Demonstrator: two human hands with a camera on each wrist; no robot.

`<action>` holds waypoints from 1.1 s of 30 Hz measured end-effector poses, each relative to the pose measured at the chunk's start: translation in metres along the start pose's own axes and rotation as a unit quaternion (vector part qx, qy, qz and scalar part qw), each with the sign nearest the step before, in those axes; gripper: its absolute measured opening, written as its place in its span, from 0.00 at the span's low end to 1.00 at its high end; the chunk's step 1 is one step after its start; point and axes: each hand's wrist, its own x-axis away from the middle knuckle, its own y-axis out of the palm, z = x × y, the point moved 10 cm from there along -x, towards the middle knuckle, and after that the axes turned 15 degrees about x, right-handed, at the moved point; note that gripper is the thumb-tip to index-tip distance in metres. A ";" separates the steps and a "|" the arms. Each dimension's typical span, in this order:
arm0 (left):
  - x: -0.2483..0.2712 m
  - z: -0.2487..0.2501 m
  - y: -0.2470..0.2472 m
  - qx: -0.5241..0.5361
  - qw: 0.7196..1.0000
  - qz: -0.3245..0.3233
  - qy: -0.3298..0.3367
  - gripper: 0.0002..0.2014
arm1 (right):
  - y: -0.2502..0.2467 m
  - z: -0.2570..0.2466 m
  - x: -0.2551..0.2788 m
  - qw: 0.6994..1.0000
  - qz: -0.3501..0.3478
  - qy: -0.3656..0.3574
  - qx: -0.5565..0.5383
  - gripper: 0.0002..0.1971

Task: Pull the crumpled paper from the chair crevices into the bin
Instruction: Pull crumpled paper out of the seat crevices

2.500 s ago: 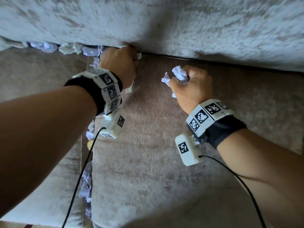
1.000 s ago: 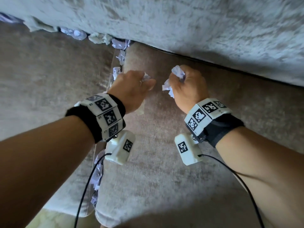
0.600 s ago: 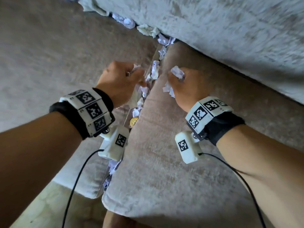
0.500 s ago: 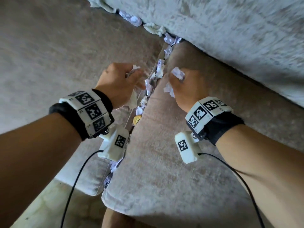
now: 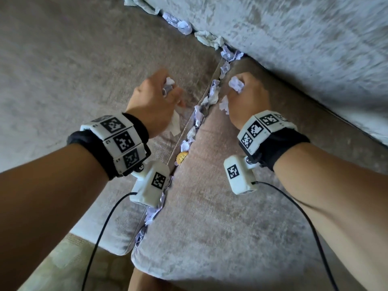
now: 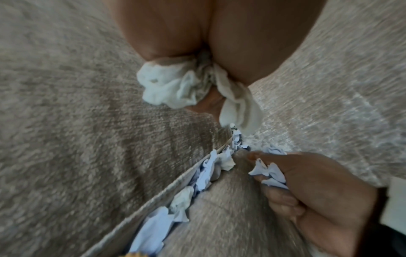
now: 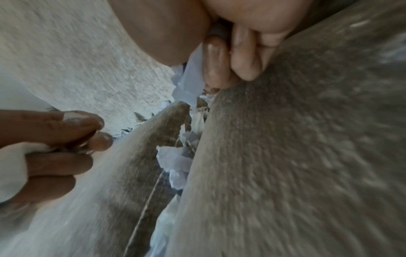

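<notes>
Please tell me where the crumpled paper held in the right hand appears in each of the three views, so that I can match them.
Head: the crumpled paper sticks out of the right hand, right of centre.
Left wrist: lower right, bluish paper in the curled fingers.
Right wrist: top centre, a pale strip beside the fingers.
Shared landmark: the paper-filled crevice between the seat cushions, just left of this hand.

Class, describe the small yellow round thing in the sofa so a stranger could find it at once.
Start at the gap between the two seat cushions, which is stuffed with crumpled paper. Follow it toward the front edge, to just past the left hand. The yellow thing sits there: round, golden and biscuit-like, the only piece that is not white or bluish paper.
</notes>
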 end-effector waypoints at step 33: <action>-0.056 0.029 0.051 0.000 0.999 -0.052 -0.001 0.06 | -0.035 0.027 -0.035 0.992 0.093 0.058 -0.063 0.13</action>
